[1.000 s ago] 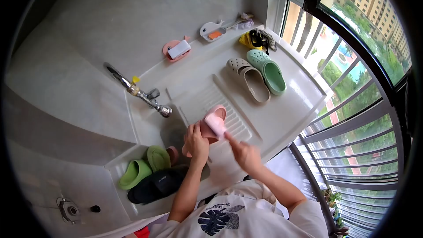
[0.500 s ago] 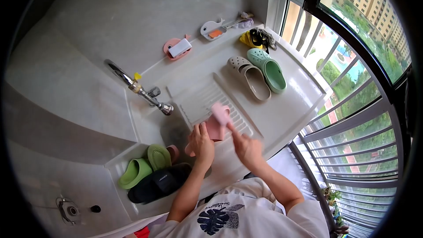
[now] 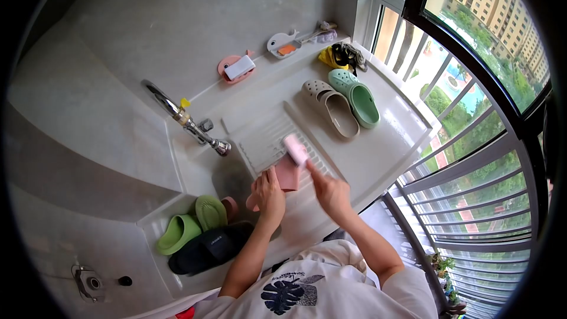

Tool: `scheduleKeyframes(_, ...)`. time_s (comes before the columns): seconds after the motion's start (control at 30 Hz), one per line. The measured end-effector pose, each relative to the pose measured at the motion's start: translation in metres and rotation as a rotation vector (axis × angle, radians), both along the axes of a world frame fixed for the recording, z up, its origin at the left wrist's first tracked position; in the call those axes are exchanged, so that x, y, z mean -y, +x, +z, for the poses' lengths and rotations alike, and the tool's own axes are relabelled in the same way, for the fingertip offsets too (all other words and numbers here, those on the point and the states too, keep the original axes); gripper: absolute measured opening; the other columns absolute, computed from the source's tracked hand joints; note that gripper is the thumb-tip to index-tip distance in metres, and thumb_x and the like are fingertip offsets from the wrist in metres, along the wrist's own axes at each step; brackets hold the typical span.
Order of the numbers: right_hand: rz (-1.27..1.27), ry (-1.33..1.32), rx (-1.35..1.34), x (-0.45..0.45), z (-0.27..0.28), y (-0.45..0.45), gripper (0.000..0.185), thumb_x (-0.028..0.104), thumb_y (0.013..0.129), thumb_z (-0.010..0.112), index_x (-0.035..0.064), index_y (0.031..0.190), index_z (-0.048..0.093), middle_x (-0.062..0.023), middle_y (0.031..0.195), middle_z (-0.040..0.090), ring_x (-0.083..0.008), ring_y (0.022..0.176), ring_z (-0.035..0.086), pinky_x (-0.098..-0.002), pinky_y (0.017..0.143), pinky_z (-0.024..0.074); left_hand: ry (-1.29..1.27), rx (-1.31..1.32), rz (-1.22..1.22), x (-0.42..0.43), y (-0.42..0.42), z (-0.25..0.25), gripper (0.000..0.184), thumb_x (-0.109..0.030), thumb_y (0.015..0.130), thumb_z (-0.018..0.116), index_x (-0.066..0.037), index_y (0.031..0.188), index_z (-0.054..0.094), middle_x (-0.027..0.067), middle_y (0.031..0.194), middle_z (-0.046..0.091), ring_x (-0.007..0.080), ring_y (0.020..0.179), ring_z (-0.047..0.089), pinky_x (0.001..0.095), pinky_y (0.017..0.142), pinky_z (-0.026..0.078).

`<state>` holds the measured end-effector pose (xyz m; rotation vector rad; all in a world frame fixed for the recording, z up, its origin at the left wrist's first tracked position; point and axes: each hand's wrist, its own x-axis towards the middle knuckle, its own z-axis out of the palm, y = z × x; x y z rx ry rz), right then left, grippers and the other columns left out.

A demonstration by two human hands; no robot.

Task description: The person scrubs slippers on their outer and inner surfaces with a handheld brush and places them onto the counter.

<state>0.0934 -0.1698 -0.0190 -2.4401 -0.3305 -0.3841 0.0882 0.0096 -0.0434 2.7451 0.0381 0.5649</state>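
Observation:
My left hand [image 3: 271, 196] is wrapped round a pink slipper [image 3: 287, 173], holding it over the ribbed washboard [image 3: 264, 136] of the sink. In my right hand [image 3: 332, 191] is a pink scrub brush [image 3: 295, 149], with the index finger stretched along its handle. The brush head lies against the slipper's far end and is slightly blurred. The handle is mostly hidden by my fingers. To the left of the slipper is the sink basin, partly covered by my left hand and forearm.
A chrome faucet [image 3: 198, 129] reaches over the basin. Green slippers [image 3: 180, 233] and a black slide [image 3: 212, 247] lie at the left edge. Beige [image 3: 341, 116] and mint clogs [image 3: 362, 105] stand on the right counter. Soap dishes [image 3: 237, 69] line the back ledge.
The brush has shifted and turned a little on the slipper, moving with my right hand. My left hand keeps its hold on the slipper. The view has shifted slightly.

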Motion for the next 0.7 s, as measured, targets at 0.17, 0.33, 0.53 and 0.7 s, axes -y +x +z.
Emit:
scheduleKeyframes(0.17, 0.036, 0.075, -0.08, -0.004, 0.006, -0.009, 0.047, 0.02, 0.095, 0.06, 0.0307, 0.141, 0.054, -0.0155, 0.064, 0.063, -0.0348, 0.057, 0.064, -0.0477, 0.053, 0.0489, 0.039, -0.009, 0.011, -0.001, -0.002, -0.005, 0.045, 0.0, 0.082, 0.058, -0.003, 0.126, 0.05, 0.0166, 0.11, 0.061, 0.0351, 0.103, 0.06, 0.0466, 0.092, 0.042)
scheduleKeyframes(0.33, -0.051, 0.336, -0.276, 0.002, 0.017, 0.006, 0.039, 0.017, 0.097, 0.06, 0.0237, 0.135, 0.061, -0.0215, 0.066, 0.054, -0.0325, 0.052, 0.051, -0.0374, 0.058, 0.048, 0.057, -0.038, 0.027, 0.003, -0.002, 0.001, 0.045, 0.0, 0.082, 0.058, -0.004, 0.127, 0.05, 0.0158, 0.11, 0.061, 0.0336, 0.105, 0.06, 0.0465, 0.092, 0.042)
scheduleKeyframes(0.53, 0.074, 0.265, -0.262, -0.007, 0.026, -0.006, 0.037, 0.017, 0.098, 0.058, 0.0229, 0.134, 0.061, -0.0232, 0.075, 0.063, -0.0417, 0.068, 0.063, -0.0438, 0.065, 0.0504, 0.053, -0.031, 0.083, -0.003, 0.005, -0.006, 0.043, -0.003, 0.083, 0.059, -0.006, 0.125, 0.052, 0.0125, 0.11, 0.063, 0.0321, 0.105, 0.061, 0.0464, 0.089, 0.044)
scheduleKeyframes(0.7, -0.109, 0.38, -0.319, -0.003, -0.008, 0.021, 0.037, 0.02, 0.098, 0.057, 0.0247, 0.134, 0.061, -0.0262, 0.078, 0.062, -0.0437, 0.071, 0.064, -0.0448, 0.065, 0.0501, 0.077, -0.052, 0.128, -0.006, 0.011, -0.004, 0.044, -0.003, 0.08, 0.062, -0.006, 0.123, 0.052, 0.0118, 0.11, 0.063, 0.0311, 0.106, 0.061, 0.0451, 0.085, 0.047)
